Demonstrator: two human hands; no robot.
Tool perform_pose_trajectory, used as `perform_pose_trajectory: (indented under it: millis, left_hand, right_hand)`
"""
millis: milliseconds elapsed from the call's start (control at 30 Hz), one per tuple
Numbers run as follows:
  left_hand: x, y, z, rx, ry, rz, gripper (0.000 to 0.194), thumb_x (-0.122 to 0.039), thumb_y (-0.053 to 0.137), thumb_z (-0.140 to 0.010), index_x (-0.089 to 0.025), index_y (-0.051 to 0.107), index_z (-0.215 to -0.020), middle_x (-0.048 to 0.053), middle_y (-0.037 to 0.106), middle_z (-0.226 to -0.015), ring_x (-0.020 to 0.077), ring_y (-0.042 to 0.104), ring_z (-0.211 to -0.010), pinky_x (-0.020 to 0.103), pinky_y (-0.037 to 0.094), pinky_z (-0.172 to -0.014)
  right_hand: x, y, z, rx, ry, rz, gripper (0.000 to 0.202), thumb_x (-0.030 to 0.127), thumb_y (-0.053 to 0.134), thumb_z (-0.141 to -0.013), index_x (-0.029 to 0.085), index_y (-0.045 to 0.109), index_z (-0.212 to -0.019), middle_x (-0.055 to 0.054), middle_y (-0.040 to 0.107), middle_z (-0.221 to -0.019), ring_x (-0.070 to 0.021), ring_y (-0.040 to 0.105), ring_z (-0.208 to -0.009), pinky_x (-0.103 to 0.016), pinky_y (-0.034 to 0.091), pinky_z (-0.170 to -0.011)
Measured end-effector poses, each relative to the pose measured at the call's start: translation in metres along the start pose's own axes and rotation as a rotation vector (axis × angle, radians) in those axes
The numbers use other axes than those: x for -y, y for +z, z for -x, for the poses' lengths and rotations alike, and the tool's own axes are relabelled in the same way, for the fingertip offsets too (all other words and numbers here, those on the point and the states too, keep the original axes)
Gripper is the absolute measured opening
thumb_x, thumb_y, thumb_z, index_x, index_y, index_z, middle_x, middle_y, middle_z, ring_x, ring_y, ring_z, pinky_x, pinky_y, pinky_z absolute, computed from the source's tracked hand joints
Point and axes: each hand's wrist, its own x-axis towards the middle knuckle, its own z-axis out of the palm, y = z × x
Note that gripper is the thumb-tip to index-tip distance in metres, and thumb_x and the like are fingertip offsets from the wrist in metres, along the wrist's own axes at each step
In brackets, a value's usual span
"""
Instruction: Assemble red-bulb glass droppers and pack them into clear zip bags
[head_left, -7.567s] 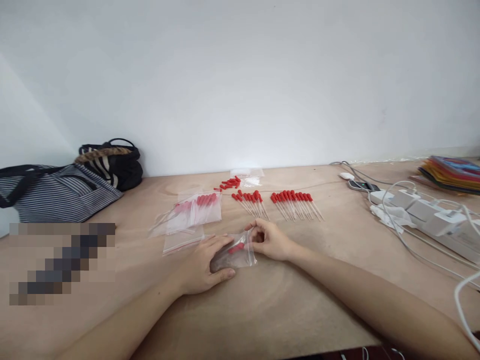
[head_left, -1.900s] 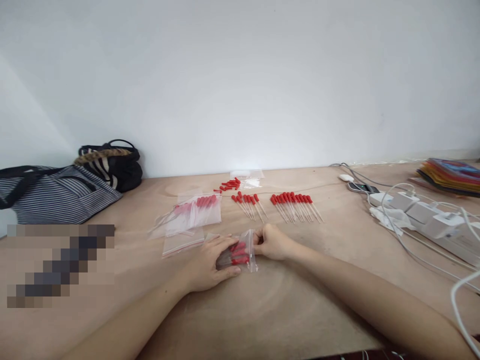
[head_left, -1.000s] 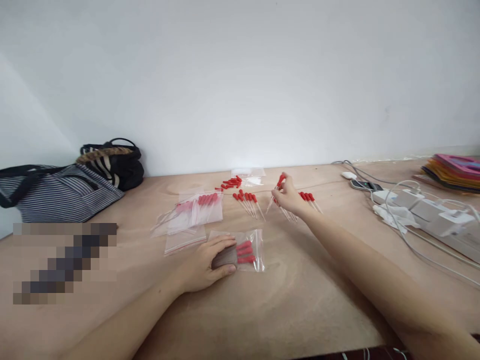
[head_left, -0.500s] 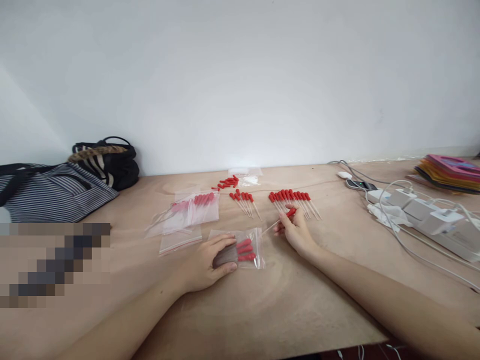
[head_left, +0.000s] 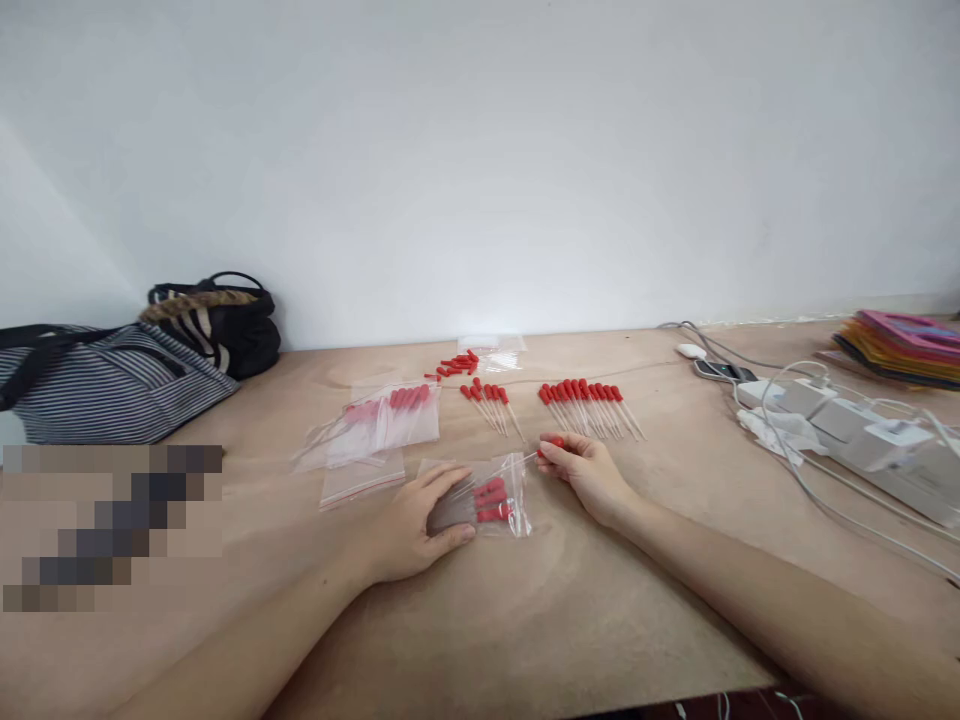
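A clear zip bag [head_left: 517, 522] lies flat with several red-bulbed droppers [head_left: 491, 490] inside, bulbs toward its right end. My left hand [head_left: 431, 520] rests on the bag's left part, fingers apart. Between the fingertips of my right hand [head_left: 589, 475] is another dropper [head_left: 553, 441], held by its red bulb. Its thin clear tube points left, over the bag's mouth. Beyond my hands lie a small group of droppers [head_left: 489, 396] and a wider row of them [head_left: 581, 392].
Filled bags [head_left: 409, 430] lie at the left. Loose red bulbs [head_left: 457, 364] and a bag of clear tubes [head_left: 501, 356] are near the wall. A power strip [head_left: 915, 480], cables and coloured sheets [head_left: 892, 345] lie right; a striped bag [head_left: 120, 385] stands left.
My right hand has moved left with its dropper, whose tube now reaches over the bag. My left hand has stayed on the bag.
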Motion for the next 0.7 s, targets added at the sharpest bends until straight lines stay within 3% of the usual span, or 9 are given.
perform_pose_trajectory:
  millis: [133,233,367,567,700]
  left_hand:
    - [0.000,0.001,-0.001,-0.018,0.011,0.000,0.055,-0.042,0.050,-0.078,-0.018,0.038,-0.126,0.011,0.040,-0.133,0.0266,0.039,-0.120,0.043,0.033,-0.099]
    - [-0.001,0.001,-0.001,-0.023,0.012,0.001,0.055,-0.042,0.051,-0.078,-0.018,0.038,-0.126,0.011,0.041,-0.133,0.0271,0.039,-0.120,0.043,0.034,-0.099]
    - [-0.001,0.000,-0.001,-0.020,0.014,-0.005,0.055,-0.041,0.051,-0.078,-0.018,0.038,-0.126,0.011,0.041,-0.132,0.0270,0.039,-0.120,0.043,0.033,-0.099]
    - [-0.002,-0.001,0.000,-0.008,-0.002,-0.009,0.056,-0.041,0.051,-0.078,-0.018,0.037,-0.127,0.011,0.039,-0.134,0.0267,0.038,-0.121,0.042,0.033,-0.099]
    - [-0.003,-0.001,0.000,0.004,-0.018,-0.009,0.058,-0.042,0.050,-0.078,-0.018,0.036,-0.128,0.012,0.038,-0.134,0.0266,0.038,-0.120,0.042,0.033,-0.099]
  right_hand:
    - [-0.001,-0.003,0.001,0.088,-0.006,0.099,0.037,0.018,0.073,-0.052,0.016,0.054,-0.083,0.004,0.058,-0.060,-0.0080,0.055,-0.054,-0.021,0.045,-0.054]
    - [-0.003,-0.003,0.000,0.200,-0.018,0.198,0.039,0.022,0.076,-0.049,0.017,0.051,-0.078,0.006,0.057,-0.057,-0.0070,0.051,-0.045,-0.020,0.039,-0.044]
    - [-0.003,-0.004,-0.007,0.372,-0.011,0.340,0.030,0.030,0.074,-0.054,0.015,0.054,-0.071,0.006,0.054,-0.052,-0.0047,0.043,-0.039,-0.020,0.033,-0.040]
    - [-0.005,-0.004,-0.019,0.606,-0.049,0.208,0.037,0.027,0.069,-0.062,0.018,0.049,-0.092,0.003,0.058,-0.074,-0.0073,0.053,-0.060,-0.022,0.041,-0.058]
    - [-0.007,-0.002,-0.021,0.722,-0.060,0.292,0.035,0.029,0.062,-0.070,0.021,0.040,-0.097,0.002,0.057,-0.085,-0.0043,0.048,-0.051,-0.019,0.037,-0.047]
